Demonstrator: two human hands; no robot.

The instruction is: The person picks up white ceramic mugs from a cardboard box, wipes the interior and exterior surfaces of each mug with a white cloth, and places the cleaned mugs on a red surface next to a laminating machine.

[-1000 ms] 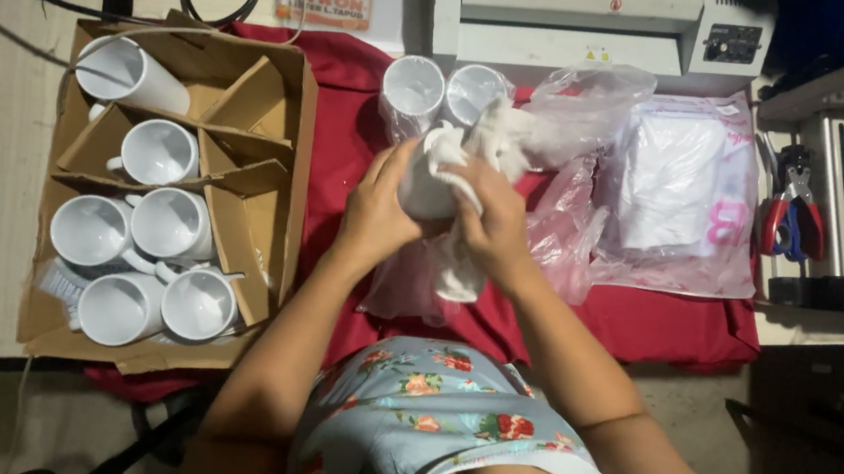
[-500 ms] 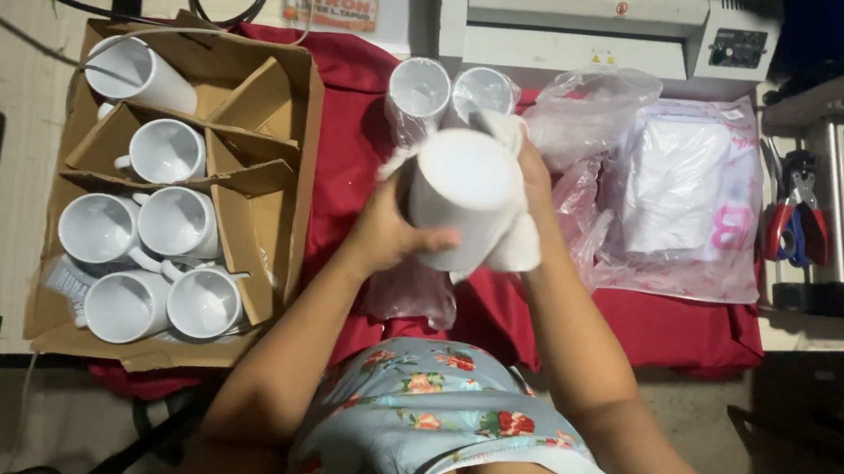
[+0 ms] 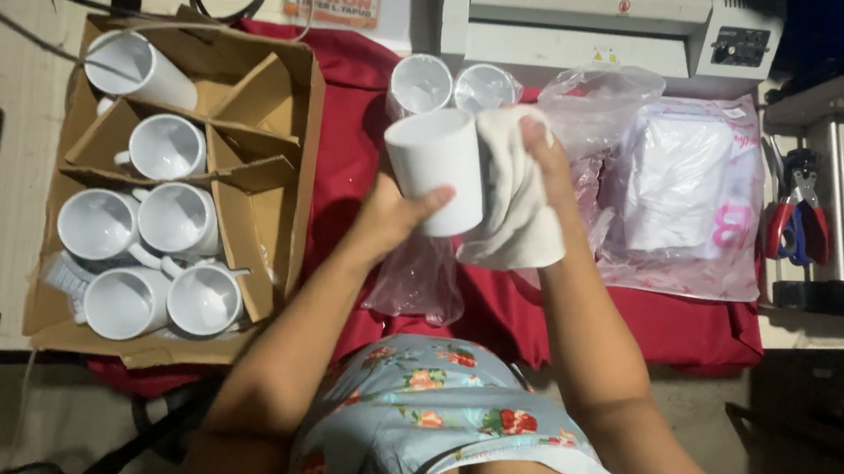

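The red cloth (image 3: 676,327) is covering the work table, and it is carrying everything else in view. At the far edge a white laminating machine (image 3: 599,25) is standing. To the person's left a cardboard box (image 3: 293,157) with dividers is sitting open, and five white mugs (image 3: 100,225) are resting in its compartments, a sixth (image 3: 139,66) lying tilted at the top corner. To the right, clear plastic bags (image 3: 692,188) of white material are lying flat, and red-handled pliers (image 3: 795,211) are resting on a side stand.

Two further mugs (image 3: 451,86) are standing upright near the machine, just behind the hands.

The white mug (image 3: 437,168) under attention is being held above the cloth, clear of the table, mouth tilted toward the camera. Half a second ago its base was facing the camera; it is now turned so the side wall is showing, and a second ago it was largely wrapped in the rag. This is suggesting, as a judgement, that wiping is moving around the mug's outer wall.

The left hand (image 3: 394,215) is closing around the mug's lower side, thumb across the front, in a firm hold. The right hand (image 3: 544,151) is closing on a white rag (image 3: 515,199), pressing it against the mug's right side.

An empty clear bag (image 3: 418,282) is lying below the hands.
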